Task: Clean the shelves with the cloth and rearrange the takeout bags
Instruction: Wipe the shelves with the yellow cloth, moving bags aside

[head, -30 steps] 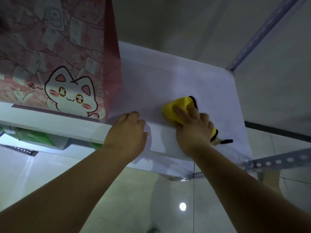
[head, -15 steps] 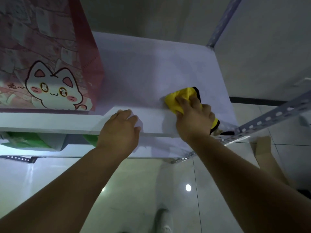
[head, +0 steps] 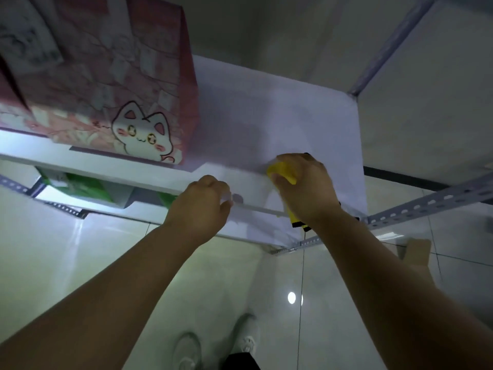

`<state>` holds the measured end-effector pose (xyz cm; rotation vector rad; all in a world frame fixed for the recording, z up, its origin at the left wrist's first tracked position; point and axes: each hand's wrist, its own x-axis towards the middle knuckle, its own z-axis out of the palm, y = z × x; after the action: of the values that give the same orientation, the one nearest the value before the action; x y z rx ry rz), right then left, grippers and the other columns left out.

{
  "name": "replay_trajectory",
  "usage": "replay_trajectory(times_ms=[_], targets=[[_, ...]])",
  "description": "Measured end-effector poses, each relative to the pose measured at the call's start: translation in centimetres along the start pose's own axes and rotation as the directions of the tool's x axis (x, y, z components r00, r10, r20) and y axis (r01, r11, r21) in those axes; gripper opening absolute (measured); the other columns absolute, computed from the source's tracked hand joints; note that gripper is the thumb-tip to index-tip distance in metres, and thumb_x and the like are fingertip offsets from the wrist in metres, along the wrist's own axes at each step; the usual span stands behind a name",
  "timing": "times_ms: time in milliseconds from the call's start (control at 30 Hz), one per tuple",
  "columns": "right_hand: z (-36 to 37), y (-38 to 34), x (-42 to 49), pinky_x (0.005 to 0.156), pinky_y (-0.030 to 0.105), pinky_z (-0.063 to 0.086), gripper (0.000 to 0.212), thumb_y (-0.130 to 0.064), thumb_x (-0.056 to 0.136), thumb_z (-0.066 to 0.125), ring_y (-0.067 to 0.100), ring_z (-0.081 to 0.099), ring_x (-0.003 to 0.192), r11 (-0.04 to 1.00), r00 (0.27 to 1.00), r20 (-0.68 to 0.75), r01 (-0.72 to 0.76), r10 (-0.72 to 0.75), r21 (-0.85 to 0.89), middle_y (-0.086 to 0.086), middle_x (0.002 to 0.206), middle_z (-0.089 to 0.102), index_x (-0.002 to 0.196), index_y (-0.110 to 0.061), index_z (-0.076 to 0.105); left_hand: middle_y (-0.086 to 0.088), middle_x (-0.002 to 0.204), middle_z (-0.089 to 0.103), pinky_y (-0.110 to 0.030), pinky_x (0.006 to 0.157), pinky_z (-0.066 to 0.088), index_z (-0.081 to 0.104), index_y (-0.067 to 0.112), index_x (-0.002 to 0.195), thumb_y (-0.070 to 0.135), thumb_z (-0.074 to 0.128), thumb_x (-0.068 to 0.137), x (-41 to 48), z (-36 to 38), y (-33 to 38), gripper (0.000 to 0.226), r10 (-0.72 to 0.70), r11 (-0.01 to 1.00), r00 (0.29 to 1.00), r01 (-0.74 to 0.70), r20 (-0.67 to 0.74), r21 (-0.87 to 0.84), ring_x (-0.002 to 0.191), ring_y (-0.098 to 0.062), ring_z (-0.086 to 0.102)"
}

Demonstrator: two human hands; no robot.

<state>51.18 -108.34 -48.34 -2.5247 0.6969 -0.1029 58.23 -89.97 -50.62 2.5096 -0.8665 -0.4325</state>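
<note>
The left hand (head: pixel 202 202) has its fingers curled over the front lip of the white shelf board (head: pixel 266 116), gripping it. Just to its right, the right hand (head: pixel 306 188) clutches the bunched yellow cloth (head: pixel 283 174) and presses it onto the board near that lip, with a black-edged end hanging off the front. That dangling end could catch on the slotted metal rail (head: pixel 426 202) if the wipe runs rightward. Pressing hard this close to the edge may flex or shift the board, should it sit loose. Further left and back, the pink cat-print takeout bag (head: pixel 120 89) stands close to the front edge, and a leftward sweep could nudge it off.
</note>
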Motion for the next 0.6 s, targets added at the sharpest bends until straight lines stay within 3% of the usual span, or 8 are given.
replay_trajectory(times_ms=[100, 167, 200, 367, 500, 600], targets=[[-0.8, -3.3, -1.4, 0.088, 0.019, 0.042, 0.037, -0.031, 0.09, 0.058, 0.014, 0.054, 0.107, 0.982, 0.994, 0.07, 0.067, -0.08, 0.178, -0.002, 0.118, 0.059, 0.125, -0.021, 0.057, -0.006, 0.122, 0.057, -0.034, 0.088, 0.045, 0.058, 0.015, 0.122, 0.029, 0.053, 0.092, -1.9, -1.9, 0.1, 0.033, -0.068, 0.996, 0.995, 0.063, -0.074, -0.064, 0.107, -0.024, 0.055], [-0.9, -5.2, -2.2, 0.075, -0.002, 0.035, 0.03, -0.03, 0.089, 0.06, 0.005, 0.055, 0.089, 0.972, 0.986, 0.074, 0.13, -0.147, 0.197, -0.008, 0.099, 0.061, 0.118, -0.019, 0.062, -0.005, 0.121, 0.059, -0.034, 0.087, 0.046, 0.058, 0.016, 0.122, 0.03, 0.054, 0.091, -3.2, -3.2, -0.5, 0.034, -0.119, 0.99, 0.985, 0.109, -0.124, -0.085, 0.106, -0.024, 0.056], [-0.8, -6.1, -2.4, 0.071, -0.004, 0.034, 0.026, -0.028, 0.089, 0.061, 0.003, 0.054, 0.082, 0.964, 0.984, 0.076, 0.142, -0.163, 0.226, -0.01, 0.093, 0.06, 0.113, -0.019, 0.065, -0.006, 0.119, 0.06, -0.034, 0.086, 0.047, 0.059, 0.016, 0.121, 0.03, 0.055, 0.091, -3.9, -3.9, -0.9, 0.033, -0.138, 0.988, 0.979, 0.126, -0.148, -0.094, 0.104, -0.024, 0.057], [1.2, -9.8, -2.6, 0.073, 0.014, 0.044, 0.012, -0.025, 0.088, 0.061, -0.003, 0.056, 0.074, 0.936, 0.968, 0.212, 0.053, -0.134, 0.348, -0.009, 0.089, 0.065, 0.098, -0.023, 0.067, -0.007, 0.104, 0.065, -0.032, 0.075, 0.05, 0.065, 0.016, 0.108, 0.028, 0.06, 0.088, -7.1, -7.5, -4.6, 0.024, -0.268, 0.956, 0.941, 0.234, -0.208, -0.177, 0.089, -0.022, 0.062], [2.8, -12.4, -1.8, 0.07, 0.018, 0.042, 0.006, -0.027, 0.087, 0.059, 0.004, 0.057, 0.075, 0.955, 0.986, 0.14, 0.047, -0.091, 0.293, -0.011, 0.086, 0.065, 0.088, -0.028, 0.065, -0.005, 0.104, 0.067, -0.025, 0.069, 0.041, 0.066, 0.014, 0.105, 0.027, 0.061, 0.088, -7.9, -10.9, -8.7, 0.022, -0.322, 0.942, 0.916, 0.284, -0.241, -0.178, 0.082, -0.016, 0.059], [3.7, -14.3, -0.8, 0.059, 0.013, 0.036, 0.01, -0.024, 0.087, 0.054, 0.006, 0.052, 0.069, 0.972, 0.999, 0.049, -0.003, -0.008, 0.234, -0.01, 0.08, 0.061, 0.081, -0.03, 0.06, -0.009, 0.115, 0.064, -0.031, 0.079, 0.047, 0.062, 0.012, 0.116, 0.026, 0.06, 0.089, -7.3, -13.7, -11.6, 0.031, -0.352, 0.933, 0.902, 0.317, -0.25, -0.169, 0.096, -0.024, 0.062]])
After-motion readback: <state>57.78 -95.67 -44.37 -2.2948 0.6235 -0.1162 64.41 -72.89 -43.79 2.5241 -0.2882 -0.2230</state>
